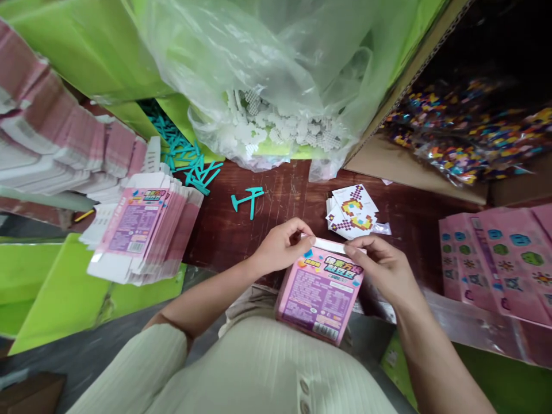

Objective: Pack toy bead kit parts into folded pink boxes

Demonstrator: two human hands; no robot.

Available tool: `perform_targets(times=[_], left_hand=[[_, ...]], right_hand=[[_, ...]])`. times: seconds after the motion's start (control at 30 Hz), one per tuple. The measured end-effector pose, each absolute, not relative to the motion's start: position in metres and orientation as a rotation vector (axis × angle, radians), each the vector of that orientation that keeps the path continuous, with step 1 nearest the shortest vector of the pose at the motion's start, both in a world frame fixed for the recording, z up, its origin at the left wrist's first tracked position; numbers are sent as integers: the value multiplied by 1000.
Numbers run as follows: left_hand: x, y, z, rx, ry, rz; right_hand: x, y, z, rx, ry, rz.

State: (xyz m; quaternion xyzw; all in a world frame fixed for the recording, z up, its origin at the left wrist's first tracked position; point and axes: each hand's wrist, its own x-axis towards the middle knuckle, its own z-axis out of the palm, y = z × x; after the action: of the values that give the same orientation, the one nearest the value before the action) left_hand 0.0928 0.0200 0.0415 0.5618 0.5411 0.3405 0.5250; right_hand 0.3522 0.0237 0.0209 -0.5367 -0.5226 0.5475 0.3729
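Observation:
A pink and purple printed carton (319,296) rests close against my body, with its printed panel facing up. Along its far end runs a narrow white flap (330,246). My left hand (285,244) pinches the left corner of that end between thumb and fingers. At the right corner, the thumb and fingers of my right hand (383,265) close on the same edge. Just beyond the carton lies a small stack of white cards (351,210) with pixel-style pictures. Two or so teal plastic hammer-shaped pieces (250,199) lie farther left on the table.
Flattened pink cartons (138,224) are stacked at left, beside a heap of teal pieces (185,155). A clear plastic bag (276,63) holds white pegboards (293,126) at the back. A cardboard box (414,169) contains bags of colourful beads (470,144). Filled-out pink cartons (495,259) stand right.

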Motion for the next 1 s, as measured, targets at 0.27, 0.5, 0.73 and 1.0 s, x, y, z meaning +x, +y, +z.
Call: perform_targets(times=[0.27, 0.5, 0.73, 1.0], left_hand=[[81, -7, 42, 1470, 1164, 790], [27, -13, 25, 1262, 1535, 1172], [-49, -95, 4, 2013, 2055, 755], [0, -84, -5, 2429, 1691, 338]], right_hand=[[376, 14, 22, -1258, -1638, 1551], [410, 93, -7, -1656, -1912, 539], [460, 82, -27, -1674, -2130, 439], [184, 132, 55, -1151, -2540, 890]])
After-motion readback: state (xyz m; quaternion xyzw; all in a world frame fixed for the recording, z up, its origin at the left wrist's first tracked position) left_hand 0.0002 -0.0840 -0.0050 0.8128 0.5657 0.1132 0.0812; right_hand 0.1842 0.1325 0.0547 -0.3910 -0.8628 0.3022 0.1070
